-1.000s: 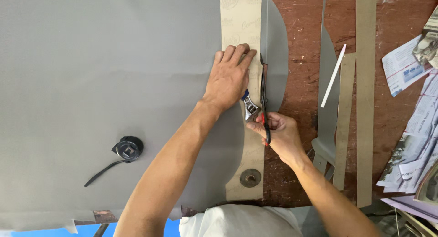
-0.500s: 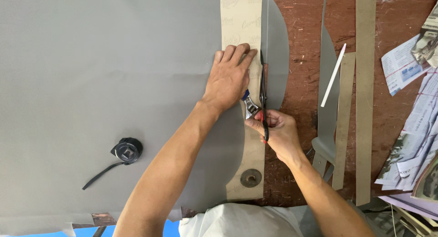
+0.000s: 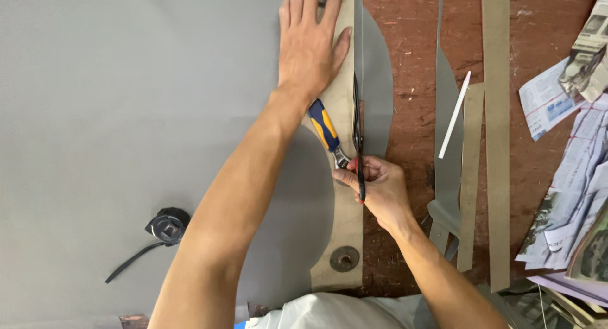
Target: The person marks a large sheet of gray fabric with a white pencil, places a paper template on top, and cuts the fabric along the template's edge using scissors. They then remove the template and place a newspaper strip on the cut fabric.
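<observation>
The left hand point(image 3: 311, 47) lies flat, fingers spread, pressing a tan template point(image 3: 342, 196) onto a large grey sheet point(image 3: 126, 113) near the top of the view. The right hand point(image 3: 379, 189) has its grip closed around the handles of black scissors point(image 3: 358, 132), whose blades point away from the person and run along the template's right edge, where a curved grey offcut point(image 3: 377, 94) lies just beside them on the reddish desk point(image 3: 411, 44). A tool with a blue and yellow handle point(image 3: 325, 126) rests on the template between the two hands, its metal end touching the right thumb. A round metal weight point(image 3: 344, 259) sits on the near end of the template. On the sheet to the left lies a black knob point(image 3: 167, 224) with a cord. To the right, well apart from the hands, lie a grey strip point(image 3: 447, 145), two tan strips point(image 3: 496, 132), a white stick point(image 3: 455, 115) and crumpled newspapers point(image 3: 570, 177).
</observation>
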